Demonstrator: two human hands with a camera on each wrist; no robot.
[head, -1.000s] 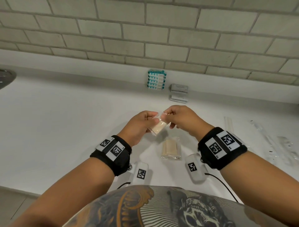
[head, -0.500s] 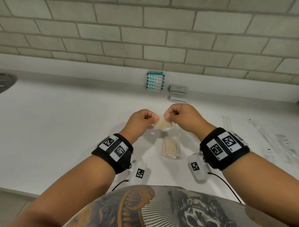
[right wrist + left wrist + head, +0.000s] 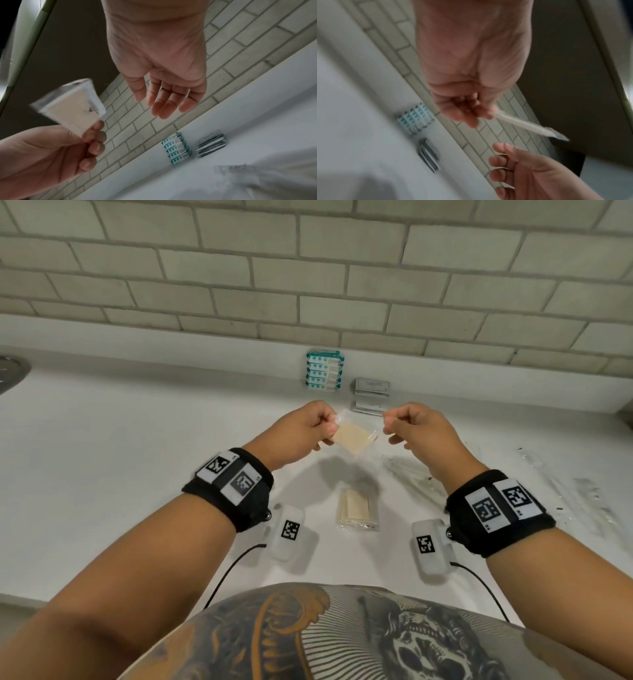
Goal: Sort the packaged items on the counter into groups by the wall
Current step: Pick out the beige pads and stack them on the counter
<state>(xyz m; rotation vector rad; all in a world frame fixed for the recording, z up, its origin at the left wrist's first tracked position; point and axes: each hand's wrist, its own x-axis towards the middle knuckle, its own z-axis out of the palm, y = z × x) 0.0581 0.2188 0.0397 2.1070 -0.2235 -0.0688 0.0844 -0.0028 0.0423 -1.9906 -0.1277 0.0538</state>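
My left hand (image 3: 322, 428) pinches one edge of a clear packet with a beige pad (image 3: 352, 436) and holds it in the air above the counter. In the left wrist view the packet (image 3: 530, 127) sticks out edge-on from my left fingers (image 3: 471, 115). My right hand (image 3: 394, 428) hovers just right of the packet with relaxed fingers and holds nothing; the right wrist view shows its fingers (image 3: 163, 102) apart from the packet (image 3: 72, 106). By the wall stand a stack of teal-and-white packets (image 3: 323, 370) and a stack of grey packets (image 3: 371, 395).
Another clear packet of beige pads (image 3: 358, 508) lies on the white counter (image 3: 137, 457) below my hands. Long clear wrappers (image 3: 582, 498) lie scattered at the right. A metal sink rim (image 3: 12, 371) shows at the far left.
Both hands held the beige packet together earlier. My right hand has now let go and moved right, while my left hand keeps the packet, raised slightly towards the wall.
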